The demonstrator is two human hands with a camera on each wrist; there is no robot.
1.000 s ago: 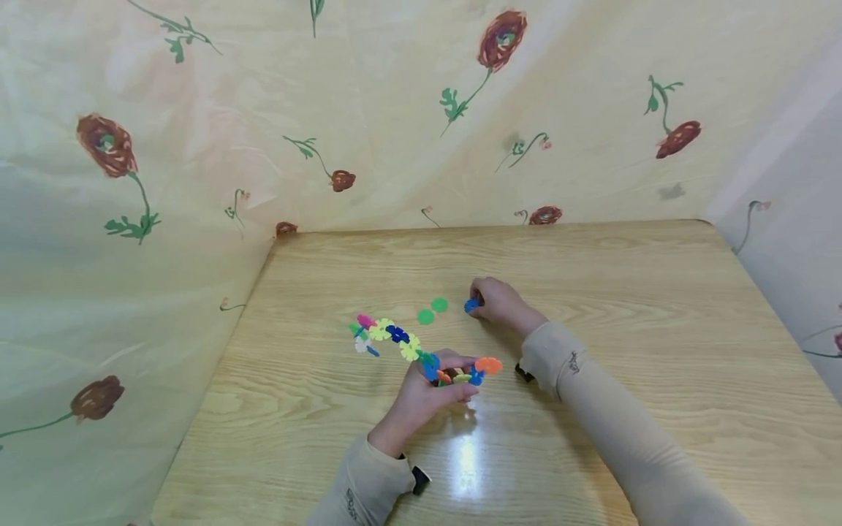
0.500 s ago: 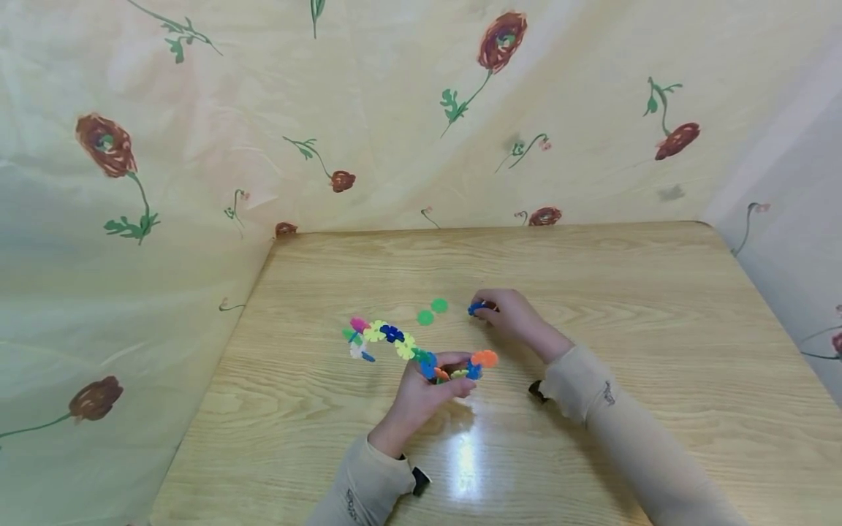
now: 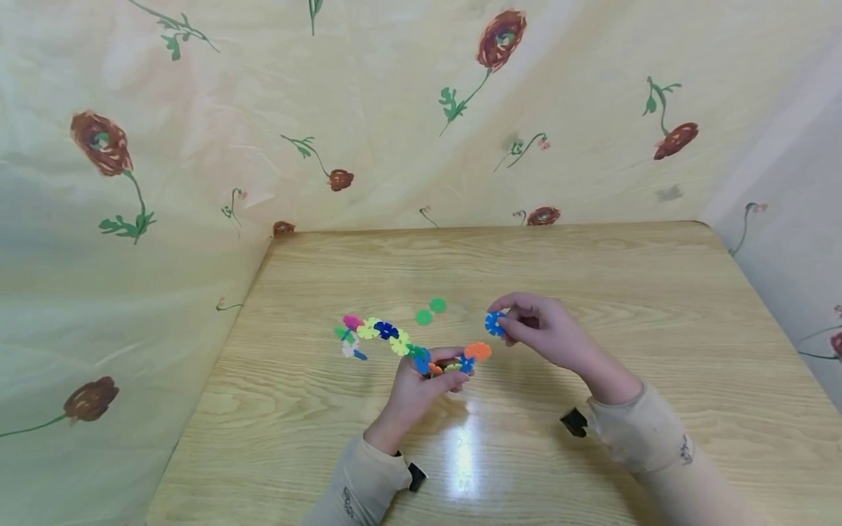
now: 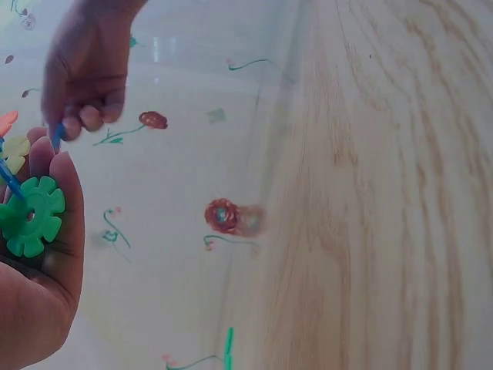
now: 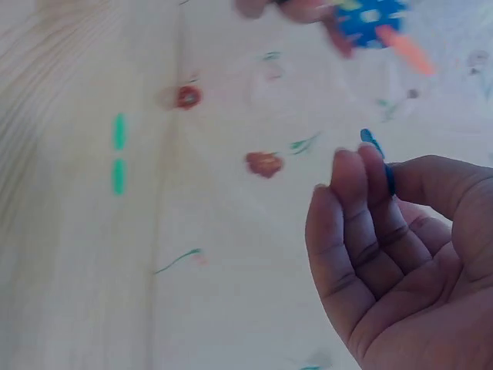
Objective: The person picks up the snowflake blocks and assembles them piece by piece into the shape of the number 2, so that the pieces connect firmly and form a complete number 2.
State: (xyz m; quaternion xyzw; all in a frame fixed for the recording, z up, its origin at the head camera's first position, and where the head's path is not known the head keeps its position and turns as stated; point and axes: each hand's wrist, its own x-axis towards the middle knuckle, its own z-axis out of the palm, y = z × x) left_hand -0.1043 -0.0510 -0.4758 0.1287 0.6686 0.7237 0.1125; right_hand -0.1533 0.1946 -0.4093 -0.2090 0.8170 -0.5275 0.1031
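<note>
My left hand grips a chain of notched plastic snowflake discs in yellow, blue, green, pink, white and orange. The chain arcs out past the hand to the left, and an orange disc tops its right end. In the left wrist view a green disc of the chain lies against the palm. Between thumb and forefinger my right hand pinches a single blue disc, held to the right of the orange one and apart from it. The right wrist view shows this blue disc nearly edge-on.
Two loose green discs lie side by side on the wooden table, beyond the chain. A flower-printed cloth rises behind the table and along its sides. Black straps show at both cuffs.
My right hand has lifted the blue disc from the table and drawn it back toward me and to the right, turning its face into view. The chain has shifted slightly left.
</note>
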